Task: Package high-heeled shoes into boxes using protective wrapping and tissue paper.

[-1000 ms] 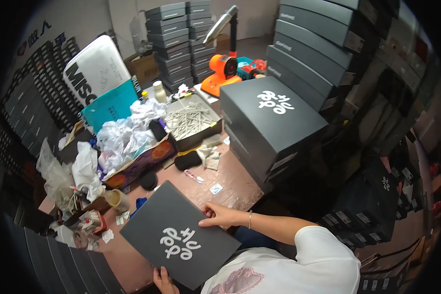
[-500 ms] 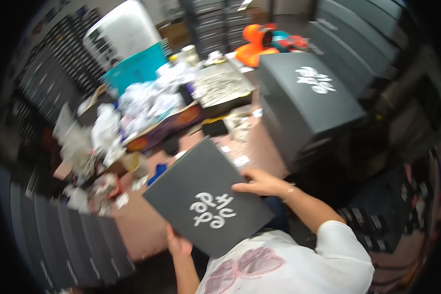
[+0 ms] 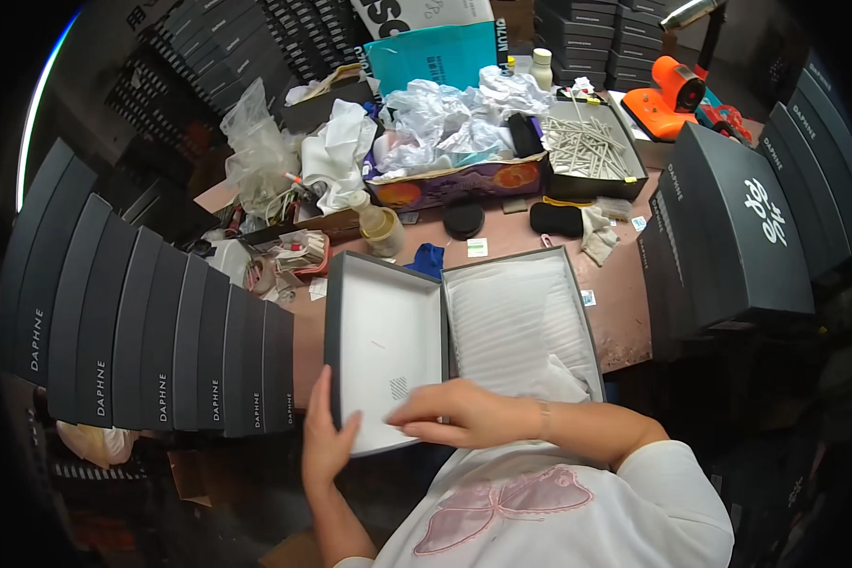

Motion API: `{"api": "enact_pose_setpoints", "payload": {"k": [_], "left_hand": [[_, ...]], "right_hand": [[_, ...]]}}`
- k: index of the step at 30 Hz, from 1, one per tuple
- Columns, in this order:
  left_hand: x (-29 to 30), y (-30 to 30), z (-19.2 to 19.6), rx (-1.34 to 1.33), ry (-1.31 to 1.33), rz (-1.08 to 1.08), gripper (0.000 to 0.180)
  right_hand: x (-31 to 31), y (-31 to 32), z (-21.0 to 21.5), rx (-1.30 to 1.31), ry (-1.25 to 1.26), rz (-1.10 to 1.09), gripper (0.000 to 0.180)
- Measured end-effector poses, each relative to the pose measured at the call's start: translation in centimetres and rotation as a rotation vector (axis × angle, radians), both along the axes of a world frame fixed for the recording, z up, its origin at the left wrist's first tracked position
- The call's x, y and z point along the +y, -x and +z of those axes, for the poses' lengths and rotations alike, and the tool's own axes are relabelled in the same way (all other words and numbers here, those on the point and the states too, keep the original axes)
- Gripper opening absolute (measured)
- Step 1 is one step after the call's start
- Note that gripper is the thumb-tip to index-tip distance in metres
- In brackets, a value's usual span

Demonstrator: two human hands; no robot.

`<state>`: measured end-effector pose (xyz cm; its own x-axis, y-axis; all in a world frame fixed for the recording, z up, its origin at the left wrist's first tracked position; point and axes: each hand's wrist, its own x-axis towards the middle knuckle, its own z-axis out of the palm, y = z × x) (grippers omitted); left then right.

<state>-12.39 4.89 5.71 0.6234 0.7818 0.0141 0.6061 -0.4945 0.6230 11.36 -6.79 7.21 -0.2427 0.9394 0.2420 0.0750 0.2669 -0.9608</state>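
A dark shoe box point(image 3: 559, 284) lies open on the brown table in front of me, lined with white tissue paper point(image 3: 519, 327). Its lid point(image 3: 383, 336) is turned over beside it on the left, white inside facing up. My left hand point(image 3: 324, 443) grips the lid's near left corner. My right hand point(image 3: 459, 415) rests across the near edge of the lid and the box, fingers spread and pointing left.
A row of upright black boxes point(image 3: 151, 327) stands at my left. Stacked black boxes point(image 3: 738, 227) sit at the right. Behind the open box are a tray of crumpled paper point(image 3: 450, 133), a box of sticks point(image 3: 587, 147), an orange tool point(image 3: 667, 95) and plastic bags point(image 3: 256, 151).
The closed black box I was holding now lies open, its lid flipped over to the left. My view has tilted down toward the table's near edge.
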Motion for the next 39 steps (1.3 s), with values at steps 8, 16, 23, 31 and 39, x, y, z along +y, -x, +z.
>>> {"api": "enact_pose_setpoints", "payload": {"k": [8,16,23,31,39], "left_hand": [[1.5,-2.2,-1.4,-0.123,0.458,-0.31,0.033],[-8.9,-13.3,-1.7,-0.4,0.422,-0.534,0.049],[-2.2,-15.5,-13.3,-0.435,0.033,-0.012,0.053],[2.6,-18.5,-21.9,-0.381,0.64,0.333,0.054],[-1.6,-13.9,-12.7,-0.93,0.547,0.17,0.074]], "right_hand": [[-12.6,-12.9,-7.8,-0.159,0.332,-1.134,0.021],[-4.4,-2.5,-10.8,-0.709,-0.028,-0.317,0.054],[-7.9,-6.4,-14.9,-0.804,0.291,-0.572,0.057],[-6.1,-7.1,-13.8,-0.62,0.365,-0.618,0.052],[-6.4,-9.6,0.7,-0.82,0.015,-0.526,0.044]]}}
